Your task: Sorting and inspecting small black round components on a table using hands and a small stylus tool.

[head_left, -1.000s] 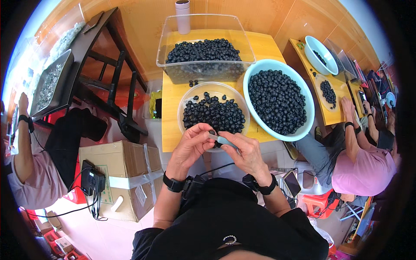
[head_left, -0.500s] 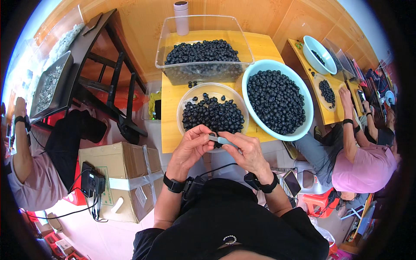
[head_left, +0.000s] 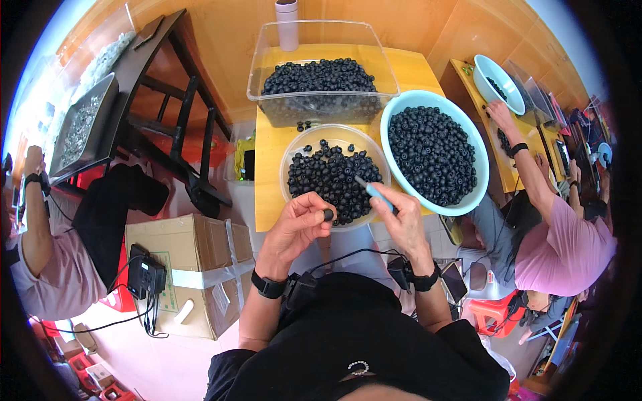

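Between the thumb and fingers of my left hand [head_left: 299,225] is a small, round black piece [head_left: 328,214], like a bead or knob. My right hand [head_left: 403,224] is closed round the blue handle of a small knife [head_left: 376,193]; its short grey blade points up and to the left, apart from the piece. Both hands are over the near edge of a shallow, clear round tub [head_left: 285,172] with many similar black pieces [head_left: 326,170] in it. To its right stands a pale turquoise basin [head_left: 483,175] heaped with more of them.
A clear rectangular box [head_left: 255,73] of black pieces and a pink bottle [head_left: 287,30] stand at the back of the yellow table [head_left: 269,204]. A taped cardboard box [head_left: 190,244] is at left. People sit on both sides; the right one's hand [head_left: 500,115] reaches over another table.
My hands have parted: the right hand with the knife has drawn away rightward, and the blade has left the black piece. The right-hand person's arm has reached farther toward the basin there.
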Available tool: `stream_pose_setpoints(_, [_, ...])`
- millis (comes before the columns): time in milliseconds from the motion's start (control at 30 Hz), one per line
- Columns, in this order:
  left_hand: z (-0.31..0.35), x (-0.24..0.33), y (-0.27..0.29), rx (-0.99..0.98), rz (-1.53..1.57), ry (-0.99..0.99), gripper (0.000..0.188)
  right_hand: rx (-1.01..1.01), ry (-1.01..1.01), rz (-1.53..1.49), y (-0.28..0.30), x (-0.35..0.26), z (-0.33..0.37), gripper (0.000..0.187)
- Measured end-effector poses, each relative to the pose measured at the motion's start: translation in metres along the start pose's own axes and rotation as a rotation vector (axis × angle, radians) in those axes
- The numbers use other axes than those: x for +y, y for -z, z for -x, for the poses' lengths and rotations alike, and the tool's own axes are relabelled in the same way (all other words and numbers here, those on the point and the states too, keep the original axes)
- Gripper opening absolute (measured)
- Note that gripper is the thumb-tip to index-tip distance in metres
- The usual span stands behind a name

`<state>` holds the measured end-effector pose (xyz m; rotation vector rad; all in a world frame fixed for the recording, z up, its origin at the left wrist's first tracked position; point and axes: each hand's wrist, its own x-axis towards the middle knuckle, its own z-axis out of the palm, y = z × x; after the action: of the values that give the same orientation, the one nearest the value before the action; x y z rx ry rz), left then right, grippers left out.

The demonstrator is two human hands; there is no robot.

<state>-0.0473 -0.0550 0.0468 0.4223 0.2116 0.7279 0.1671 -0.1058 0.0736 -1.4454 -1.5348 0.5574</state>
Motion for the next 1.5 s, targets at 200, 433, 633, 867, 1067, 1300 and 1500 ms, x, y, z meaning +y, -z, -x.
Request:
stream_pose_setpoints(200, [-0.002,-0.001,-0.003,0.078,-0.104,0.046,0.019,-0.171,-0.058,-0.190,-0.013,-0.029,0.002,0.030])
stream_pose_setpoints(433, [0.003,-0.005,-0.001,0.016,-0.113,0.128,0.025,-0.325,-0.316,-0.598,-0.025,-0.024,0.009,0.012])
stream_pose_setpoints(633, [0.003,-0.011,-0.001,-0.030,-0.086,0.172,0.025,-0.294,-0.294,-0.585,-0.026,-0.025,0.015,0.012])
stream_pose_setpoints(867, [0.003,-0.017,-0.014,0.156,-0.295,0.123,0.024,-0.207,-0.199,-0.213,-0.006,-0.022,0.020,0.018])
stream_pose_setpoints(1067, [0.004,-0.003,0.010,0.381,-0.638,-0.168,0.019,0.358,-0.095,0.210,0.066,0.010,-0.017,0.033])
stream_pose_setpoints(1300, [0.007,0.022,0.032,0.602,-0.791,-0.384,0.015,0.359,-0.041,0.246,0.052,0.026,0.006,0.023])
stream_pose_setpoints(1500, [-0.025,0.005,0.029,0.487,-1.427,-0.269,0.019,0.381,-0.111,0.362,0.039,0.024,0.010,0.019])
